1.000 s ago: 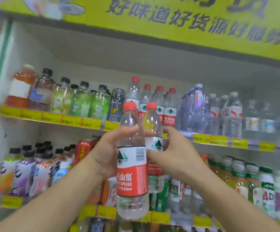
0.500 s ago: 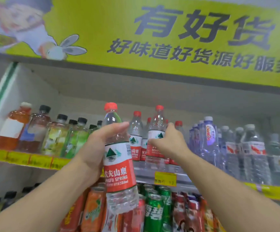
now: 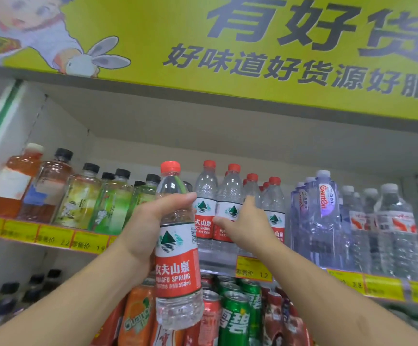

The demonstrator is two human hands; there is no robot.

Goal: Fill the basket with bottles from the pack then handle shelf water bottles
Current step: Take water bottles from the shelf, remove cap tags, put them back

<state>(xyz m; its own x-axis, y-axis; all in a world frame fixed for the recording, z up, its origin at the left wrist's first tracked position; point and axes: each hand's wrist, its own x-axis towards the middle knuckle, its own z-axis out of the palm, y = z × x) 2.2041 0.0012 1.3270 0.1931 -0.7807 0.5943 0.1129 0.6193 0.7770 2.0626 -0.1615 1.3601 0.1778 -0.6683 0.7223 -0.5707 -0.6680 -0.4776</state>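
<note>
A: Where's the bottle right now?

B: The left hand (image 3: 148, 228) is wrapped round 1 red-capped water bottle (image 3: 176, 248), thumb across the front above the label, held upright in front of the top shelf (image 3: 217, 264). The right hand (image 3: 246, 226) is up among the row of matching bottles (image 3: 230, 208) on that shelf, thumb against a label, fingers reaching past it. I can't tell whether it actually grips one, since the fingers are hidden behind the bottles.

A: So the step is slotting this one in?

B: That's my guess. The basket isn't in view, so this looks like the shelf part of the task. To do it well, I'd use the right hand to steady or push the row back and make a gap, then bring the held bottle in base first, upright, label forward.

A: Any risk?

B: The row is packed tight beside the pale blue bottles (image 3: 324, 211). A nudge could tip 1 off the edge.
</note>
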